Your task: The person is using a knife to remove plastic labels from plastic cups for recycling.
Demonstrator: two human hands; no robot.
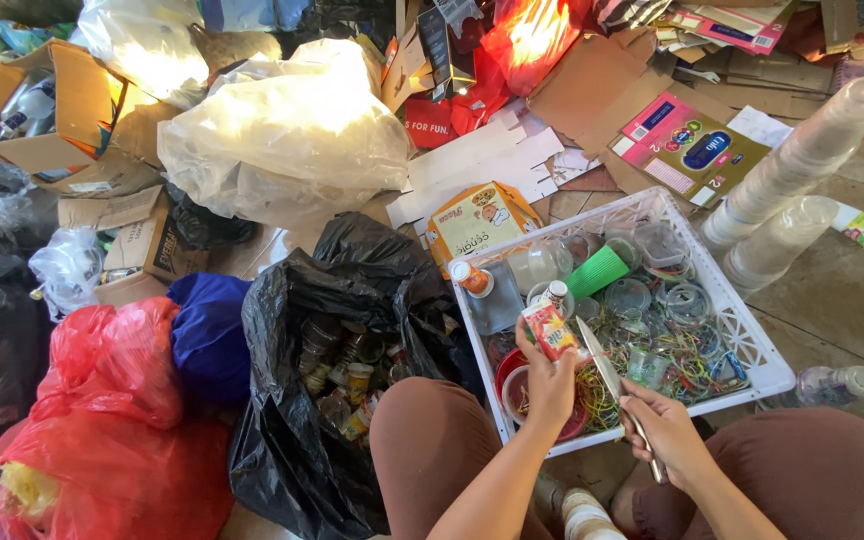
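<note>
At the far left a red plastic bag bulges on the floor, with a blue bag tucked beside it. Next comes an open black bag with small bottles showing inside it, just beside your left knee. Your left hand is raised over the near edge of the white crate; its grip is closed around a small bottle with a red-and-yellow label, held upright above a red bowl in the crate. Just right of it, your right hand has its grip wrapped around the handle of a knife, whose blade slants up and left so its tip lies against or just beside the bottle's label. Farther right, stacks of clear plastic cups lie on the floor.
</note>
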